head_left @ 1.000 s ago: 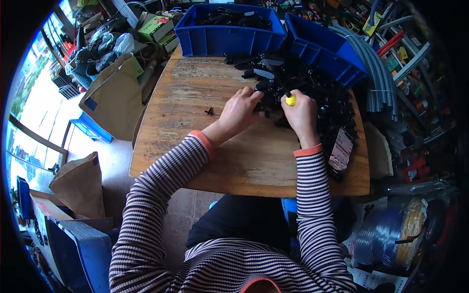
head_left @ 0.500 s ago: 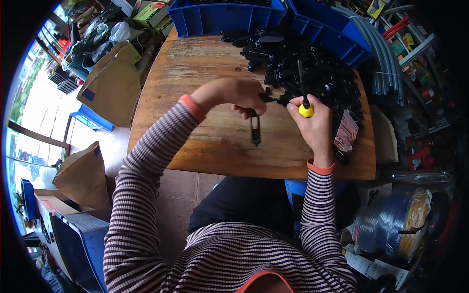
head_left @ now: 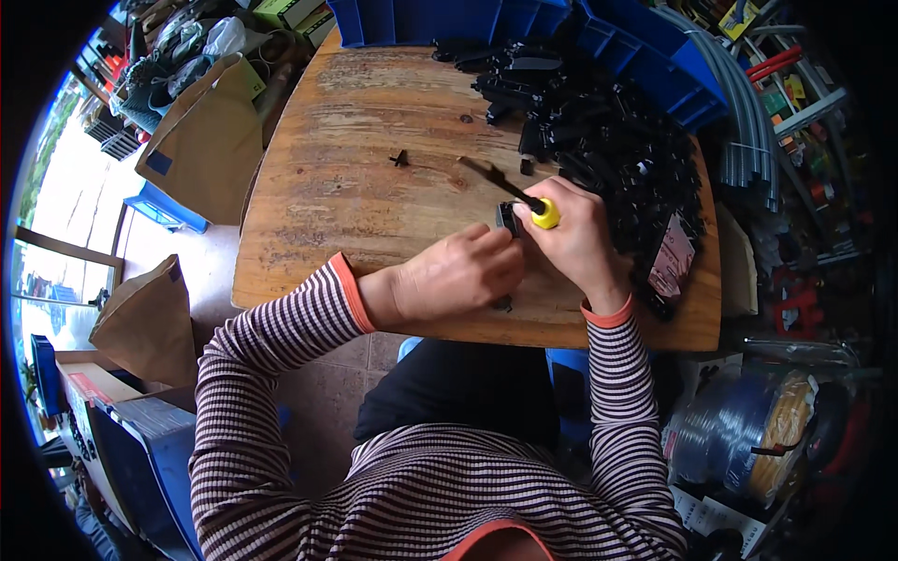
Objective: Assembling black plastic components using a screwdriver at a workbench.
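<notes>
In my right hand [head_left: 571,229] is a tool [head_left: 544,213] with a yellow handle and a long dark shaft, which points to the far left over the table. My left hand [head_left: 463,271] is closed, its fingers bunched right beside the right hand. It grips a black plastic part [head_left: 507,219], mostly covered by the fingers; one end shows between the hands, and a dark bit shows below the left hand. Alone on the wood, farther off to the left, lies a small black piece [head_left: 399,159].
A heap of black plastic parts [head_left: 599,122] covers the far right of the wooden table [head_left: 327,187]. Blue bins [head_left: 449,23] stand behind it. A pinkish printed packet [head_left: 672,260] lies by the right edge. Paper bags [head_left: 210,140] stand left of the table, grey tubing [head_left: 744,122] to the right.
My left hand has come nearer to me, palm turned down, with the black part now drawn in between both hands. The tool's shaft has tipped leftward. A small black piece now lies on the table.
</notes>
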Demonstrator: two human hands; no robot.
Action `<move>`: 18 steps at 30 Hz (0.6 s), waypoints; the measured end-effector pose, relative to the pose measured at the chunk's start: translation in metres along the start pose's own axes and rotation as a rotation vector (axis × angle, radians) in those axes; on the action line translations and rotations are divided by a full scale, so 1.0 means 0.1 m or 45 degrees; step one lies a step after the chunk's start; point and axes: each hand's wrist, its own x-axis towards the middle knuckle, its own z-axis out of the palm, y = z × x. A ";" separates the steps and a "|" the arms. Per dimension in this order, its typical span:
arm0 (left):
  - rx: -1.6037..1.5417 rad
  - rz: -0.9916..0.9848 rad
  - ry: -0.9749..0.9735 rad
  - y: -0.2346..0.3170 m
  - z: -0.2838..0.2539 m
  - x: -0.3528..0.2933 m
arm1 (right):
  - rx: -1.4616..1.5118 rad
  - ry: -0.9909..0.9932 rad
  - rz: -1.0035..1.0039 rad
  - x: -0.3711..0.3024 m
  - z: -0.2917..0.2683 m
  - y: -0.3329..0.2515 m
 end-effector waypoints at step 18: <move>-0.012 -0.002 -0.135 0.02 0.01 -0.11 | 0.692 0.123 0.167 0.37 -0.14 -0.16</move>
